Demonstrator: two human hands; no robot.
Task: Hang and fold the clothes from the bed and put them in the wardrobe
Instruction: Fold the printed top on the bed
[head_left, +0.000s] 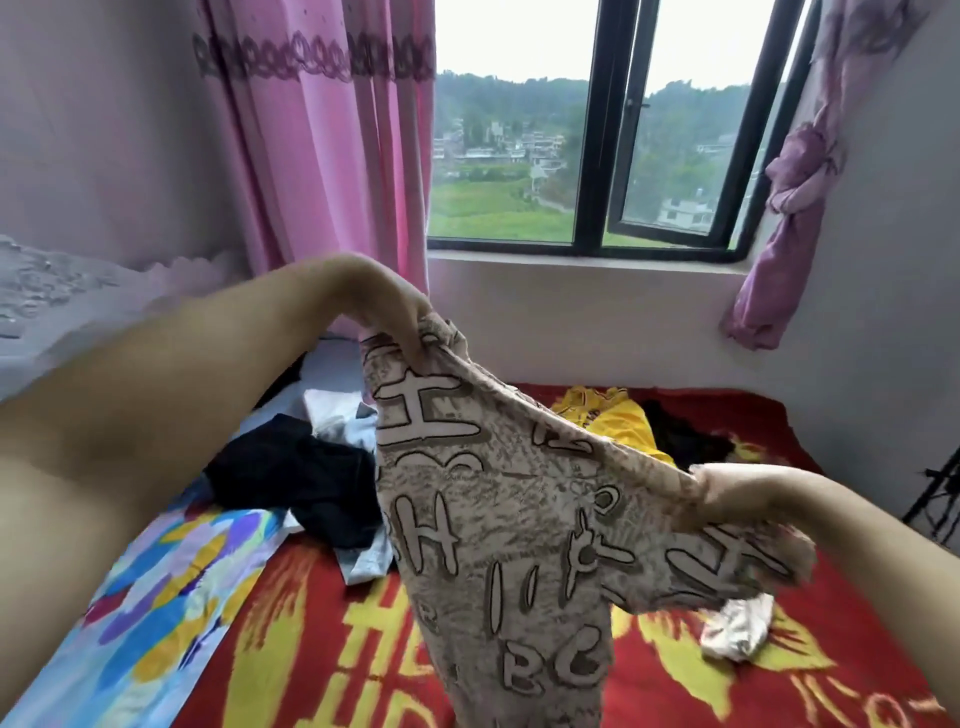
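Note:
A beige garment (519, 519) printed with big outlined letters hangs stretched above the bed. My left hand (400, 306) pinches its upper left corner, raised high. My right hand (727, 493) grips its upper right edge, lower down. The cloth drops between them toward the bottom of the view. On the bed lie a black garment (296, 478), a white and grey piece (343, 415), a yellow garment (613, 421), a dark piece (685, 431) beside it and a small white cloth (737, 629).
The bed has a red blanket (675, 691) with yellow print and a colourful sheet (166, 597) on its left side. Pink curtains (322, 156) hang left of a black-framed window (602, 130); a knotted purple curtain (789, 208) hangs on the right. A white wall runs below the sill.

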